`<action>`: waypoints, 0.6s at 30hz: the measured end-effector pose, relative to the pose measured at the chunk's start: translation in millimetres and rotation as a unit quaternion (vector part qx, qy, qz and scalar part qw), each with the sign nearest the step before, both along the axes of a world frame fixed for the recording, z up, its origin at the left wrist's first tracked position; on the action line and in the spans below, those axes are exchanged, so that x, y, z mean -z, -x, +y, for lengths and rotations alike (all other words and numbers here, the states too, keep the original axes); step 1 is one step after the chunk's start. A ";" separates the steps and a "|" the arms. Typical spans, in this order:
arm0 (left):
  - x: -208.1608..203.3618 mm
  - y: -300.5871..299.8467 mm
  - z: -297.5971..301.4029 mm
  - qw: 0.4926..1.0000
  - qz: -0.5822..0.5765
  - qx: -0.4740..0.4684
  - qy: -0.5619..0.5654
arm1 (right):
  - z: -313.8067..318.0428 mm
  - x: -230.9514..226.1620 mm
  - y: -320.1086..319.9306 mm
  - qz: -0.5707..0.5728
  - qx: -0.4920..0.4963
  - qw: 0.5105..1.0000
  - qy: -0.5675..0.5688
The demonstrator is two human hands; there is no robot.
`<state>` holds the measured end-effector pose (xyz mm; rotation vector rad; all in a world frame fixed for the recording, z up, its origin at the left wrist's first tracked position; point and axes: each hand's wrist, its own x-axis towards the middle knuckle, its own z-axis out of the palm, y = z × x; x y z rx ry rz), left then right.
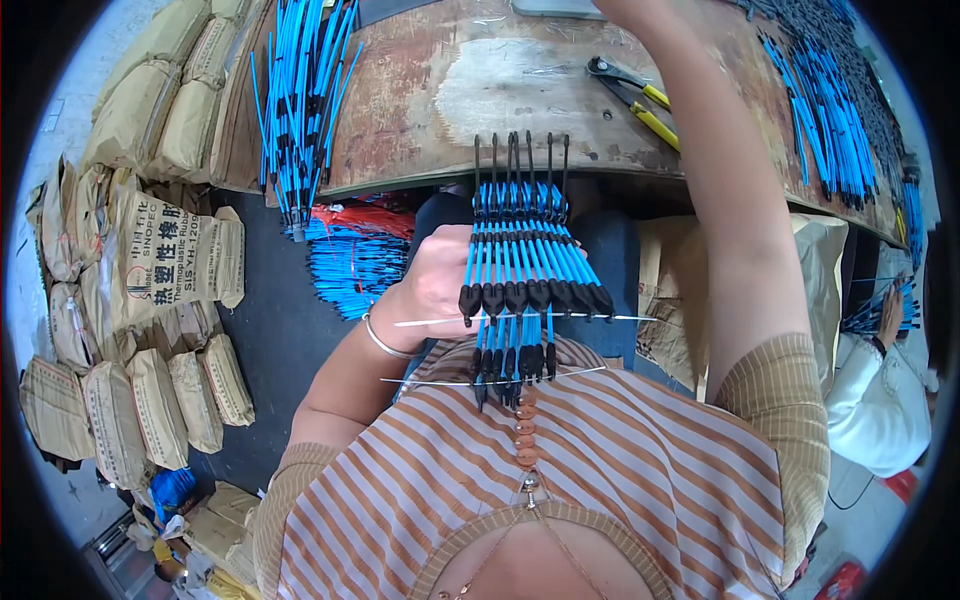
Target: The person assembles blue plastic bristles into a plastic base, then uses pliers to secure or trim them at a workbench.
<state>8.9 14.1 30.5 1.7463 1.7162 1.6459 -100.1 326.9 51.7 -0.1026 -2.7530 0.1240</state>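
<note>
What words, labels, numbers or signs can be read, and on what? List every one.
Brown sack at left: large black letters and numbers, readable, not copied here.
Sacks below it: printed lines, too small to read.
Blue rods in the left hand: no readable writing.

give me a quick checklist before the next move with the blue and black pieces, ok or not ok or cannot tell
1. Left hand holding the row of blue-and-black pieces: ok.
2. Upper wire sticking out on both sides of the row: ok.
3. Lower wire sticking out on both sides too: ok.
4. Each piece threaded on a wire: cannot tell, they overlap too closely.
5. Right hand at the row: not ok, it is at the picture's top edge.
6. Pliers laid down: ok, on the tabletop.
</note>
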 end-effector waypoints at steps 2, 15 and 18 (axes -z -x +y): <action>3.4 9.5 -5.5 1.000 0.002 0.018 -0.005 | 0.4 7.4 33.0 -0.054 0.005 0.998 -0.004; 7.1 17.9 -1.7 0.999 0.002 0.031 0.009 | 3.2 6.7 37.4 -0.048 0.031 0.998 -0.021; 7.3 18.9 2.1 0.999 0.029 0.043 0.009 | -11.2 -5.0 -27.5 -0.027 0.016 0.995 0.099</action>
